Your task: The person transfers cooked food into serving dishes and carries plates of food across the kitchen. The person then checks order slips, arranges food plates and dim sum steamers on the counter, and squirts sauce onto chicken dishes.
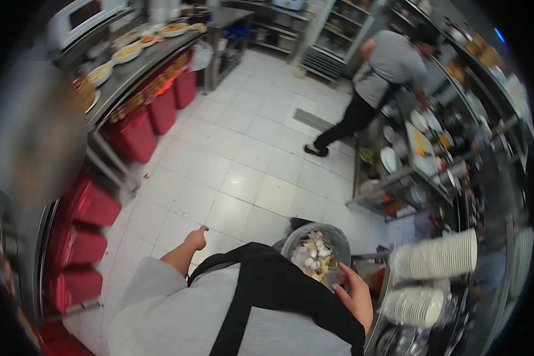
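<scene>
My left hand [197, 238] is out to the side above the tiled floor, its fingers loosely curled and nothing visible in them. My right hand [355, 291] hangs beside the rim of a lined waste bin [288, 244], fingers apart and holding nothing I can see. Inside the bin lies mixed food waste [314, 255] with white pieces that look like eggshells. The bin stands just ahead of my dark apron [261, 291].
Stacks of white plates [436, 256] in plastic wrap stand at my right. A co-worker [391, 71] leans over a crowded steel counter [397, 178]. Red bins [130, 135] line the left side under a counter [110, 89] with food dishes. A floor drain [312, 120] lies ahead.
</scene>
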`<action>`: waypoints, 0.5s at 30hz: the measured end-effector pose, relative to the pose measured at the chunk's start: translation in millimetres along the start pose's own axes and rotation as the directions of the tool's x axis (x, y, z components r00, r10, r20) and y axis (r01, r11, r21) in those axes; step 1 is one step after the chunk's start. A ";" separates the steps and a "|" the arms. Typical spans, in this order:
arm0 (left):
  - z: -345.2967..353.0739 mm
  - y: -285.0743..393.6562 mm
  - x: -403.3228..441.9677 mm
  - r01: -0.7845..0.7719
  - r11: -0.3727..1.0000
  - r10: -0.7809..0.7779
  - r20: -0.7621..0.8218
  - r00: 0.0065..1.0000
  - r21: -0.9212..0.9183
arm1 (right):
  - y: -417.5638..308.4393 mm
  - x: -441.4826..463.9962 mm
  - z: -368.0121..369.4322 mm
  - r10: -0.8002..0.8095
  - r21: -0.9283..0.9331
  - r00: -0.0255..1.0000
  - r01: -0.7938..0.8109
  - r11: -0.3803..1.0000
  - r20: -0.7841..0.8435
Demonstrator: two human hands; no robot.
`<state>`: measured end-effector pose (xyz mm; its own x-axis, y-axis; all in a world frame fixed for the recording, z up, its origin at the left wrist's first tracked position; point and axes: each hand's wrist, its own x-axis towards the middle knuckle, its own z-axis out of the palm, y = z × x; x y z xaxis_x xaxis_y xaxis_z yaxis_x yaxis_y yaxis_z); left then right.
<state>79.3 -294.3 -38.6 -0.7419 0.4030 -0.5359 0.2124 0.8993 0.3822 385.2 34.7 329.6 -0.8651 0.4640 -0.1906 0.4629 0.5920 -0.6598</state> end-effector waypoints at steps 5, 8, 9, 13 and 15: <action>25.6 -17.0 38.7 -0.200 0.980 0.196 0.181 0.964 0.003 | -1.1 -23.3 1.4 0.010 -0.037 0.994 -0.014 0.999 -0.105; 50.2 -31.2 73.5 -0.342 0.914 0.292 0.232 0.928 0.219 | 9.7 -42.4 3.6 0.031 -0.041 0.985 -0.039 0.998 -0.169; 48.6 -19.4 85.5 -0.365 0.897 0.292 0.285 0.913 0.248 | 14.7 -47.6 5.5 0.055 -0.047 0.982 -0.064 0.997 -0.178; 50.6 60.7 118.0 -0.411 0.855 0.271 0.405 0.873 0.316 | 27.2 -67.2 11.6 0.109 -0.039 0.965 -0.122 0.992 -0.240; 51.5 97.3 127.0 -0.457 0.825 0.293 0.440 0.849 0.333 | 29.9 -74.6 13.7 0.082 -0.027 0.955 -0.094 0.995 -0.285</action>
<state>38.5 -146.9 -108.2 -0.2881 0.6804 -0.6739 0.7260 0.6141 0.3096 460.9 8.7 314.2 -0.7328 0.6799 -0.0289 0.5473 0.5636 -0.6187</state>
